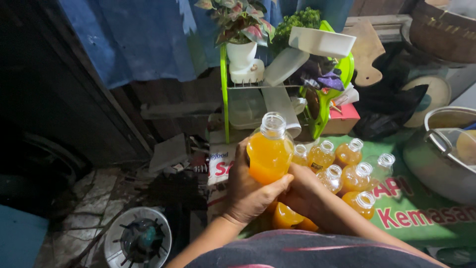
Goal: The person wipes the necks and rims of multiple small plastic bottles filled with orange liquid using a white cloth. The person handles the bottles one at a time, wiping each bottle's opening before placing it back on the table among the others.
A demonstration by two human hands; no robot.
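My left hand (250, 191) is wrapped around the lower part of an uncapped clear plastic bottle (269, 151) full of orange liquid, held upright in front of me. My right hand (302, 186) touches the bottle's base from the right side, fingers curled under it. Just beyond stand several more open bottles of the same orange drink (347, 168), grouped on a green printed sheet (421, 218). One bottle at the group's right (383, 166) looks nearly empty. Two more orange bottles (287, 217) lie below my hands.
A green wire rack (225, 89) with a potted plant (240, 30), white containers and a red box (344, 119) stands behind. A large metal pot with a glass lid (439, 149) sits right. A small stove burner (141, 238) is on the floor at lower left.
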